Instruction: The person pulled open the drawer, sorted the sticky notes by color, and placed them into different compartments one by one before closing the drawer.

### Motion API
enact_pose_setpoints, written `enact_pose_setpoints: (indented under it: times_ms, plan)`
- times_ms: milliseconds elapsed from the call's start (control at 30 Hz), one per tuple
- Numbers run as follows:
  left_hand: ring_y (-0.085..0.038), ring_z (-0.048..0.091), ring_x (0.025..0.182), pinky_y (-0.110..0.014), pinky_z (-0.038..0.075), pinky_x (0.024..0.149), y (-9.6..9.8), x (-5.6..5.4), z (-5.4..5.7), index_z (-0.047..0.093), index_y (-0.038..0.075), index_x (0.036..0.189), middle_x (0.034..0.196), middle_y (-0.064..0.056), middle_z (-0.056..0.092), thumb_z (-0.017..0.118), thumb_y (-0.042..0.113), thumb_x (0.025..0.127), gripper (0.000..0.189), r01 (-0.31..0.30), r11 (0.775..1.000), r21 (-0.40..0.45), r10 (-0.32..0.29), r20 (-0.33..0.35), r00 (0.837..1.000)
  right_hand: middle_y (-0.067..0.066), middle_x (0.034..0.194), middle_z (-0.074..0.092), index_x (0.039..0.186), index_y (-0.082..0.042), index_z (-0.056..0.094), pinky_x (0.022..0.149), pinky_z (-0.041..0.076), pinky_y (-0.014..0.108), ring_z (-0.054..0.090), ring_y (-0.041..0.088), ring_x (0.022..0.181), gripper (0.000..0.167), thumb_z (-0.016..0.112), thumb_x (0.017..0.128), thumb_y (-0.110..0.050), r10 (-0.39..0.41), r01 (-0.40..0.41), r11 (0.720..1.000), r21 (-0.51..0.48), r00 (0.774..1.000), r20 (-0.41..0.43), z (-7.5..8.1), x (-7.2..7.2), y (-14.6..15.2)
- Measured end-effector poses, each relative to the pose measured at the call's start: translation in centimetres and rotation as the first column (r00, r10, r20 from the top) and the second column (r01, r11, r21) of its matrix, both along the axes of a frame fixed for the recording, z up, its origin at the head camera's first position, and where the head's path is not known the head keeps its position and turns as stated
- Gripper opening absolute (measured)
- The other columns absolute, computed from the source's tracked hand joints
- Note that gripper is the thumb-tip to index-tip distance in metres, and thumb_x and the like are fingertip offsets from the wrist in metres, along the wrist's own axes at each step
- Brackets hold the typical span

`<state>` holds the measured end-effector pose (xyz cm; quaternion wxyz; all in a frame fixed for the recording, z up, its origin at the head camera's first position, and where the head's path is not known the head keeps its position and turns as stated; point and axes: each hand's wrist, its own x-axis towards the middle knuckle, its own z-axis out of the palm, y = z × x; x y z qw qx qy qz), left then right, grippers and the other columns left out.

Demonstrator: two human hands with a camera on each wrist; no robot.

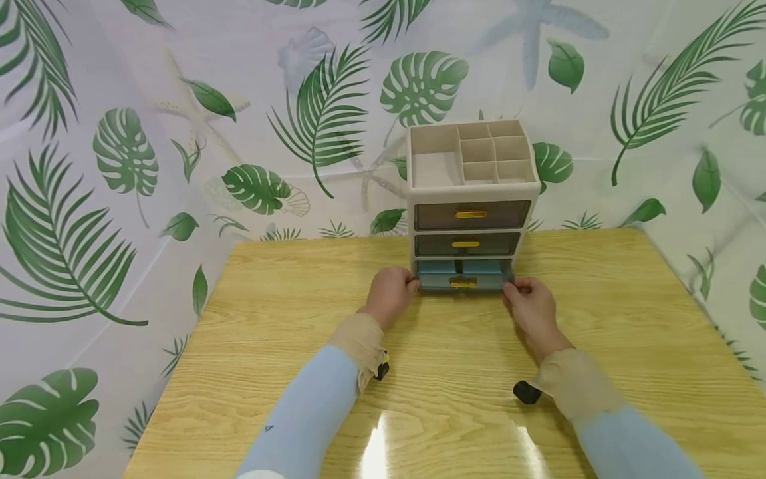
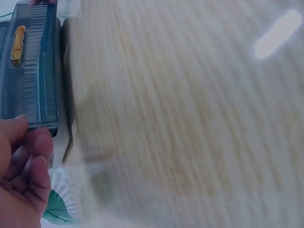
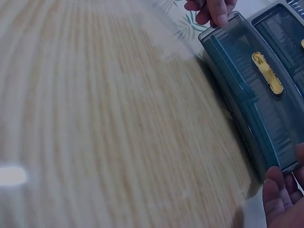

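Observation:
A small cream desktop organizer (image 1: 414, 199) stands at the back of the table, with three grey see-through drawers below an open compartment top. Its bottom drawer (image 1: 432, 282) is pulled partly out and shows blue contents (image 1: 482, 267) inside. My left hand (image 1: 390, 293) pinches the drawer's left front corner between thumb and fingers; the left wrist view shows the thumb on the front face and fingers underneath. At the opposite corner, my right hand (image 1: 532, 311) grips the drawer the same way. The yellow handle (image 3: 267, 72) sits untouched between the hands.
The upper drawer (image 1: 437, 216) and middle drawer (image 1: 433, 245) are closed. Under everything lies a wood-grain table (image 1: 275, 346). A leaf-patterned cloth (image 1: 197, 153) hangs right behind the organizer and along both sides. Black wrist devices, one of them a dark block (image 1: 526, 392), sit at the cuffs.

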<state>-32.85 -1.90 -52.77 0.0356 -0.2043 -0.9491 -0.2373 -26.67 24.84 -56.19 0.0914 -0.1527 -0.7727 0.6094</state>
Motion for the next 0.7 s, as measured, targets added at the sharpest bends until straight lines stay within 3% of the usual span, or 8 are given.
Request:
enact_pose_setpoints:
  times_ms: [200,433,600,700]
  plan:
    - [-0.01,0.045,0.048,-0.025,0.038,0.05,0.4,-0.5,0.5,0.064,0.014,0.061,0.051,0.006,0.053,0.064,0.026,0.094,0.035,-0.024,0.999,-0.024,0.024,-0.002,1.0,0.014,0.104,0.058,0.114,0.002,0.058,0.071,0.045,0.024,0.054,0.019,0.087,0.036,0.058,0.096,-0.029,-0.037,0.038,0.982,0.186,0.999,-0.004,0.5,-1.0,0.4]
    - [-0.01,0.05,0.052,-0.026,0.042,0.052,0.7,-1.0,0.6,0.066,0.013,0.065,0.056,0.004,0.058,0.065,0.028,0.093,0.032,-0.055,0.998,-0.026,0.055,0.001,0.998,0.015,0.102,0.059,0.111,0.002,0.059,0.073,0.045,0.028,0.054,0.022,0.088,0.035,0.06,0.095,-0.029,-0.061,0.065,0.974,0.218,0.998,-0.023,0.8,-1.6,0.3]
    - [-0.009,0.057,0.057,-0.024,0.047,0.056,0.8,-1.4,0.5,0.074,0.011,0.074,0.066,0.004,0.066,0.067,0.029,0.092,0.026,-0.087,0.996,0.025,0.086,0.032,0.996,0.015,0.1,0.06,0.109,0.002,0.059,0.072,0.044,0.027,0.054,0.021,0.087,0.035,0.06,0.094,-0.03,-0.066,0.073,0.965,0.25,0.997,-0.038,1.2,-2.1,0.3]
    - [-0.009,0.054,0.053,-0.022,0.045,0.052,0.9,-1.6,0.4,0.075,0.011,0.073,0.062,0.005,0.064,0.067,0.029,0.092,0.028,-0.1,0.993,0.058,0.098,0.049,0.994,0.014,0.098,0.06,0.106,0.002,0.06,0.07,0.044,0.025,0.054,0.021,0.085,0.033,0.061,0.094,-0.028,-0.075,0.086,0.961,0.263,0.996,-0.053,1.1,-2.4,0.4]
